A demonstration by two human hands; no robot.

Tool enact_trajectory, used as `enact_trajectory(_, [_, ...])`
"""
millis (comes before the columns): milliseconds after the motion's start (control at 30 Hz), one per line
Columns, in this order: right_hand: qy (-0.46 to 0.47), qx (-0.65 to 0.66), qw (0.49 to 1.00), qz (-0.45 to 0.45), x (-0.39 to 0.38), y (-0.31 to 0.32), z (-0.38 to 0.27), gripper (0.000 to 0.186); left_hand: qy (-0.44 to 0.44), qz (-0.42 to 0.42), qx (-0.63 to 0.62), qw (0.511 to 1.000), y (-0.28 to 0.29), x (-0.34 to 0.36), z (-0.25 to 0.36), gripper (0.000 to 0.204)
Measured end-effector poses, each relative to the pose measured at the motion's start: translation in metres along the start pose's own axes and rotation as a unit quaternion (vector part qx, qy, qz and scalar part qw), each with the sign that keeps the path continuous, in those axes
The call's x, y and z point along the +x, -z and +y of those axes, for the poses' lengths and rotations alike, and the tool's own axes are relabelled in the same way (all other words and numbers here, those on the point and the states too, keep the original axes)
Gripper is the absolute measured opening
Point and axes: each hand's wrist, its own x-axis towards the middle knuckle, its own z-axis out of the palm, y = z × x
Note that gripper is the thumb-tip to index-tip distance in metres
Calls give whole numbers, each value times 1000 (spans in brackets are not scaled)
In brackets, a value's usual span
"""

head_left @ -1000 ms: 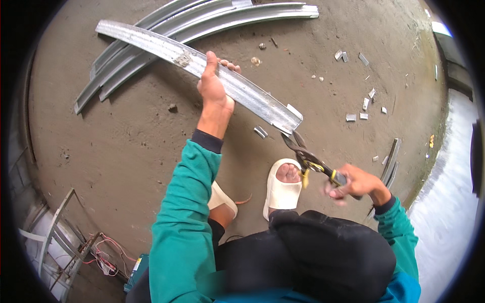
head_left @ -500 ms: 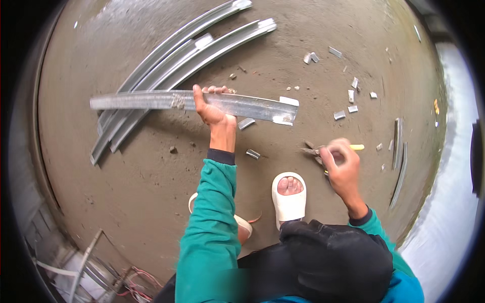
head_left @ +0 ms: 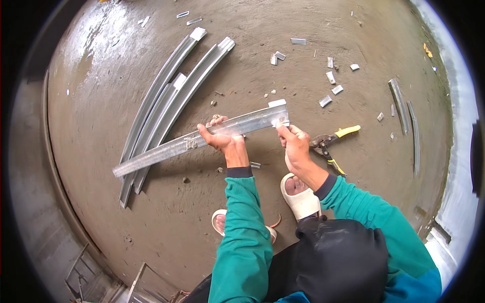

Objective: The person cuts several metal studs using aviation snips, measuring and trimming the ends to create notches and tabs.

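Note:
My left hand (head_left: 225,144) is closed round a long galvanised metal channel (head_left: 167,154), which lies slantwise across my view with a crusted patch on its face. My right hand (head_left: 297,149) pinches the channel's right end, where a short flap sticks up along the upper edge. Tin snips with yellow handles (head_left: 346,131) lie on the floor just right of my right hand, jaws partly hidden near it. Several similar channels (head_left: 196,76) lie in a curved-looking pile beyond my left hand, partly under the held piece.
Short metal offcuts (head_left: 337,90) are scattered over the muddy concrete floor (head_left: 91,151). Two narrow metal lengths (head_left: 396,106) lie to the right, near a pale wall base. A metal frame (head_left: 136,278) stands at lower left. My sandalled feet (head_left: 300,202) are below my hands.
My right hand has let go of the snips, now on the floor, and taken the channel's end. The channel has swung, its right end higher. The view has shifted, showing more floor ahead.

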Motion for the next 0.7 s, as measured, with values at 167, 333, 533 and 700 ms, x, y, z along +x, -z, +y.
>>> enact_trajectory(167, [75,44,996,32,-3,5,11,16,1,68,48,997,-5,-9,-6,46])
enact_trajectory(333, [-26,148,988,-26,11,16,10,14,7,66,35,997,-13,-15,-5,47])
enact_trajectory(533, [55,-121,991,15,1,-5,-34,12,-17,77,58,995,-17,-14,0,47])
enact_trajectory(700, [54,62,996,-36,16,10,-16,19,-4,50,54,997,-31,-19,-4,45])
